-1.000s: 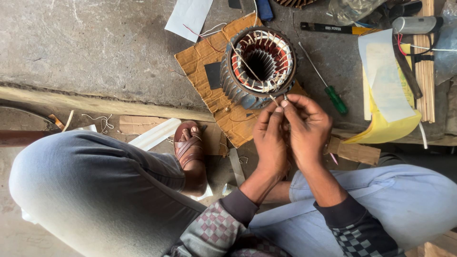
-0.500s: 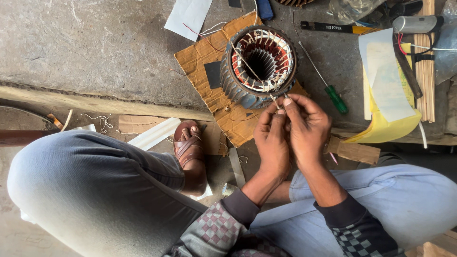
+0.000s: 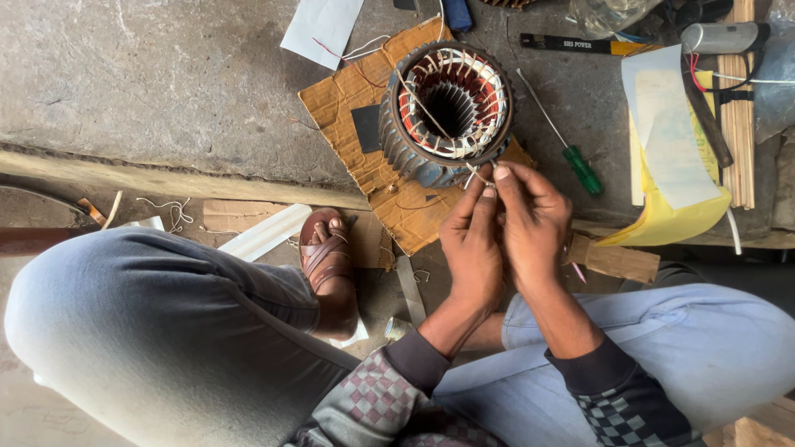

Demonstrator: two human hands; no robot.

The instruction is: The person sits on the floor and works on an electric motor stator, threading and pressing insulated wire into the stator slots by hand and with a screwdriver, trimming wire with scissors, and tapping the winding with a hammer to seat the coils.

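Observation:
A round motor stator point(image 3: 447, 112) with copper windings and white lacing stands on a torn piece of cardboard point(image 3: 356, 99) on the concrete floor. My left hand point(image 3: 472, 248) and my right hand point(image 3: 534, 223) meet just below its near rim. Both pinch a thin cord or wire end point(image 3: 479, 174) that comes off the windings, fingertips touching each other. A thin strand runs across the stator's bore.
A green-handled screwdriver point(image 3: 571, 153) lies right of the stator. Yellow and white paper sheets point(image 3: 671, 157), wooden sticks point(image 3: 737, 124) and a black tool point(image 3: 571, 43) sit at the right. My sandalled foot point(image 3: 327, 257) and bent knees fill the foreground.
The hands stay pinched together at the stator's near rim; the fingers shift only slightly on the cord.

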